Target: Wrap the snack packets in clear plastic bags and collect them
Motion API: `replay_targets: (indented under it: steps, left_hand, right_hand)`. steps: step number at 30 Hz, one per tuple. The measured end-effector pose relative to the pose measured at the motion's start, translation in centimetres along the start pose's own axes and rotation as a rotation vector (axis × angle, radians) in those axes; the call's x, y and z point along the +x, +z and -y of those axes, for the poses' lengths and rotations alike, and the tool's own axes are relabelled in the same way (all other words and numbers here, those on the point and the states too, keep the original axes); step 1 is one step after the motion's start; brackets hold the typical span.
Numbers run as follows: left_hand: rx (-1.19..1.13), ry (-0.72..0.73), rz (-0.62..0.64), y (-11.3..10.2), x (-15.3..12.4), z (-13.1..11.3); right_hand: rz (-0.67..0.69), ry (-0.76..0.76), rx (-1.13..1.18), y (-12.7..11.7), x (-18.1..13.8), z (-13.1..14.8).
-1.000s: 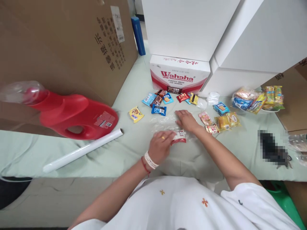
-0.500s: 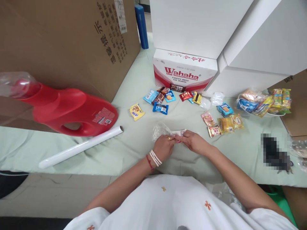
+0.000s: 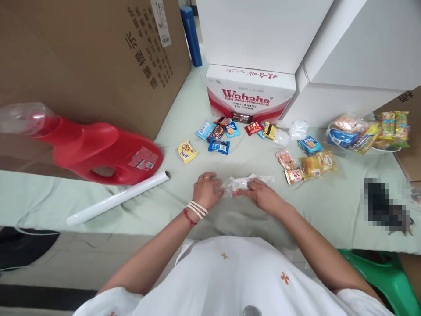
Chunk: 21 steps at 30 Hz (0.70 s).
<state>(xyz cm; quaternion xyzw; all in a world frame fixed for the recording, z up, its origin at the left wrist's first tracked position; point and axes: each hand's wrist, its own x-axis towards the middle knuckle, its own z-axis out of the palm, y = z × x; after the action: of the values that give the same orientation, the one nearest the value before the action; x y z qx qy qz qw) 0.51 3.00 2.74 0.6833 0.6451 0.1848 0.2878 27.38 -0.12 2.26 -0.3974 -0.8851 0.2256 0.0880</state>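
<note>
A small white-and-pink snack packet lies inside a clear plastic bag in front of my body. My right hand pinches the bagged packet from the right, thumb and index finger on it, with the loose film sticking out beyond the fingers. At the bag's left end is my left hand, wearing a ring, white beads and a red cord. Its fingers are blurred by motion, so I cannot tell whether they grip the film or only sit beside it.
Several wrapped snacks lie before a Wahaba-style water carton; more packets lie right. A filled snack bowl stands far right. Leftward are a red jug, a white tube and a big cardboard box.
My hands have come apart: the left has moved left from the packet, while the right keeps hold. More of the bagged packet now shows between them. The view has shifted slightly.
</note>
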Motion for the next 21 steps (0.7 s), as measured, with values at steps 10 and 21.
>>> replay_targets:
  steps: [10, 21]
  left_hand:
    - [-0.427, -0.053, 0.251, 3.7, 0.0, -6.7]
    - [0.375, 0.138, -0.048, 5.3, 0.0, -8.0]
  right_hand:
    - [-0.052, 0.013, 0.106, -0.1, -0.6, 1.1]
    - [-0.498, 0.664, -0.138, 0.7, -2.9, 0.0]
